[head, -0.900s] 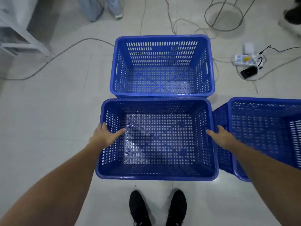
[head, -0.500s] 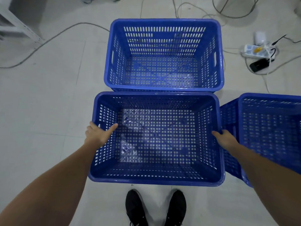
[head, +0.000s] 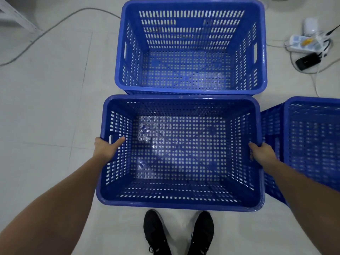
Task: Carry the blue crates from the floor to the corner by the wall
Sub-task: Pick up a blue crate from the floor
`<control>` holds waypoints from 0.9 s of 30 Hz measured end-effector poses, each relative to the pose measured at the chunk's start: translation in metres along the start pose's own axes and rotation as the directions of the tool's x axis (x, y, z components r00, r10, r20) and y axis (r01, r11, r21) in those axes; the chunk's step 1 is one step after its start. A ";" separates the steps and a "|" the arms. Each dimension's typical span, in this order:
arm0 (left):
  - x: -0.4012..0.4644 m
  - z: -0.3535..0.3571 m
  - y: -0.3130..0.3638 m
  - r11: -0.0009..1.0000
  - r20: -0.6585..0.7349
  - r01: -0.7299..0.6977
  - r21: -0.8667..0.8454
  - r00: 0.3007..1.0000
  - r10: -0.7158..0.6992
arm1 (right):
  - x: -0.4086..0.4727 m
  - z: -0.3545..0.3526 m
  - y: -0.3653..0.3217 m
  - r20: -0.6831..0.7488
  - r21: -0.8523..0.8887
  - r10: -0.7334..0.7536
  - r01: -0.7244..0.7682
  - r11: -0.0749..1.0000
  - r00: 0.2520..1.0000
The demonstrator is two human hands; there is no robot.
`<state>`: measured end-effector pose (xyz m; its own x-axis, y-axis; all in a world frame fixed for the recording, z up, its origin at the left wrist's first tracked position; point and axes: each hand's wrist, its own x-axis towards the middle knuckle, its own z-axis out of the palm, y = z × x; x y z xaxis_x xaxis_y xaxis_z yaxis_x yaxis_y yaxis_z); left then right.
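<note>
Three empty blue perforated crates stand on the pale tiled floor. The near crate (head: 181, 204) is right in front of my feet. My left hand (head: 105, 148) grips its left rim by the handle slot, thumb inside the wall. My right hand (head: 261, 152) grips its right rim, fingers over the edge. A second crate (head: 190, 90) sits directly behind it, touching its far rim. The third crate (head: 312, 137) stands to the right, partly cut off by the frame and by my right forearm.
A white power strip (head: 303, 44) with a black adapter (head: 308, 61) and cables lies at the far right. A grey cable (head: 55, 26) runs across the floor at the upper left, near a white frame leg (head: 16, 17). My black shoes (head: 177, 232) are below the crate.
The view has closed in and tipped down on the crates. Both hands have gone from resting on the near crate's side rims to gripping them, the left thumb hooked inside.
</note>
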<state>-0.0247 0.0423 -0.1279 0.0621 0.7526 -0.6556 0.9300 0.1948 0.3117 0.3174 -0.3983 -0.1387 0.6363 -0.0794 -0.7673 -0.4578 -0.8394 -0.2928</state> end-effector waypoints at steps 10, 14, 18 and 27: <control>0.019 -0.005 -0.015 0.991 0.054 0.060 -0.116 0.997 -0.054 | 0.012 0.004 0.001 0.019 0.148 0.083 -0.085 0.985 0.996; 0.012 -0.007 -0.026 0.993 0.038 0.068 -0.096 0.997 -0.064 | 0.005 0.002 0.003 0.003 0.138 0.077 -0.077 0.987 0.997; -0.005 -0.021 -0.033 0.994 0.031 0.065 -0.085 0.998 -0.063 | -0.019 -0.007 0.001 0.000 0.141 0.059 -0.058 0.988 0.998; -0.066 -0.099 -0.017 0.998 -0.016 -0.002 -0.056 1.000 0.001 | -0.109 -0.045 -0.028 -0.014 0.133 0.027 -0.025 0.991 1.000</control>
<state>-0.0803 0.0516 -0.0224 0.0577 0.7626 -0.6443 0.9080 0.2281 0.3514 0.2890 -0.3902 -0.0210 0.6325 -0.1101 -0.7667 -0.5520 -0.7585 -0.3464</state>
